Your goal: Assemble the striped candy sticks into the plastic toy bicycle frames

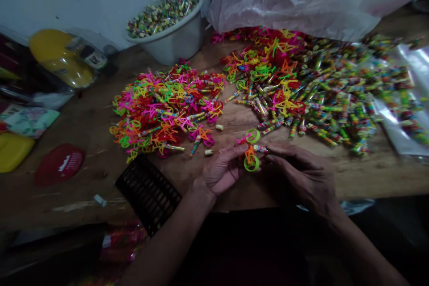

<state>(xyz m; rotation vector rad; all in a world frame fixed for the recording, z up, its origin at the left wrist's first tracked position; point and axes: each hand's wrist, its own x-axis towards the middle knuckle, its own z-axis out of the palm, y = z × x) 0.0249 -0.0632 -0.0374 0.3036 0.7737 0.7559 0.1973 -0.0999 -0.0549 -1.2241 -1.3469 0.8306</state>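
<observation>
In front of me, at the table's near edge, my left hand (223, 170) is closed on a small plastic toy bicycle (250, 163) with an orange and pink frame and yellow-green wheels. My right hand (306, 176) pinches the outer end of a small clear tube of coloured candy (260, 148). The tube's other end meets the toy bicycle; whether it is fully joined I cannot tell. Left of the hands lies a heap of similar bicycles with tubes (170, 107). Two pale stoppers, one the nearer stopper (208, 152), lie beside that heap.
Loose candy tubes (342, 107) spread over the right side, partly on clear plastic. Behind are more toy bicycles (264, 58), a large plastic bag (295, 0) and a white tub (174, 44) of candy tubes. A black basket (147, 192) overhangs the front edge; a red fan-shaped piece (60, 164) lies left.
</observation>
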